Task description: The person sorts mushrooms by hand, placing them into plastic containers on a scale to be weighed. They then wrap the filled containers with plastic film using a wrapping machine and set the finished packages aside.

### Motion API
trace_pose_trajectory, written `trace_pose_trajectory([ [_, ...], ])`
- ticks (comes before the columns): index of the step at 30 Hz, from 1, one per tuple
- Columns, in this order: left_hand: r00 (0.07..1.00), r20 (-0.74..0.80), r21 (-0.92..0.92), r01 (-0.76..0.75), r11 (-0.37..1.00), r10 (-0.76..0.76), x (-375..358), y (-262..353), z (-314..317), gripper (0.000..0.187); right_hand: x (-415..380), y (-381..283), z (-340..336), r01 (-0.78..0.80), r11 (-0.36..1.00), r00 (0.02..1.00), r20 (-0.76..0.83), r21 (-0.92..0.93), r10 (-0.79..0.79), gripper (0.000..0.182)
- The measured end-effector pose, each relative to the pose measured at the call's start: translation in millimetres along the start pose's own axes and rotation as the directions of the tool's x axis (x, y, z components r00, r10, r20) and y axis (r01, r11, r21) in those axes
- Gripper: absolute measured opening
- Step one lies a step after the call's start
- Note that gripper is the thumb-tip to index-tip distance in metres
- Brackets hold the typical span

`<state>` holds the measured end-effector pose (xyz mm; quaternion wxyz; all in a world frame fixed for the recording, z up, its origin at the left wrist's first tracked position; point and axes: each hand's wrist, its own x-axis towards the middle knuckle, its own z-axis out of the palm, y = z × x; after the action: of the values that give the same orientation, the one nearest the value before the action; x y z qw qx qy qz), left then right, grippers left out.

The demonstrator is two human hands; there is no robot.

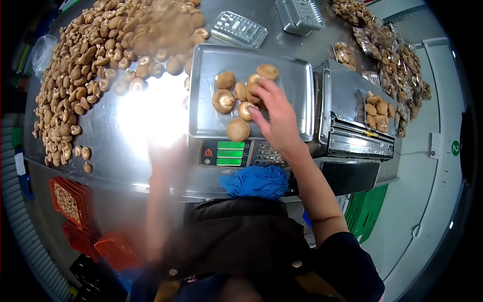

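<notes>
Several brown shiitake mushrooms (224,101) lie on a clear plastic tray on the metal pan (297,123) of a weighing scale. My right hand (277,118) reaches over them, its fingers bent around a mushroom (253,94) and its thumb against a paler one beside it. The fingers hide part of that mushroom. Left of the scale, my left hand (168,148) is smeared by motion and washed out by glare, so its fingers do not show. Green digits glow on the scale display (230,153).
A large mushroom heap (90,65) covers the table's left and far side. Clear trays (239,29) lie behind the scale. At right stands a wrapping machine (352,100) with a filled pack (380,111); wrapped packs (395,65) pile beyond. A blue cloth (256,182) lies in front.
</notes>
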<state>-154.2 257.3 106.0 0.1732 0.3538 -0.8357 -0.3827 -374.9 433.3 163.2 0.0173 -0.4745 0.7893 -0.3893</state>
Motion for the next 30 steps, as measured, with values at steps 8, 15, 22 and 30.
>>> trace_pose_trajectory([
  [8,0.818,0.184,0.123,-0.57,0.813,0.545,4.1,100.6,38.5,0.077,26.5,51.5,-31.0,-0.059,0.997,0.996,-0.066,-0.056,0.055,0.04],
  [15,0.86,0.078,0.154,-0.511,0.846,0.505,-9.4,88.5,72.3,0.06,50.1,92.1,-14.7,-0.092,0.996,0.993,0.077,-0.022,0.094,0.036],
  [22,0.898,-0.094,-0.175,-0.44,0.881,0.429,-3.6,91.9,61.4,0.055,20.4,65.1,-44.0,-0.237,0.95,0.955,-0.13,0.203,0.266,0.035],
  [30,0.834,-0.015,0.022,-0.551,0.834,0.551,65.5,97.4,71.3,0.055,-5.0,71.2,-22.3,-0.297,0.895,0.947,-0.018,0.334,0.321,0.043],
])
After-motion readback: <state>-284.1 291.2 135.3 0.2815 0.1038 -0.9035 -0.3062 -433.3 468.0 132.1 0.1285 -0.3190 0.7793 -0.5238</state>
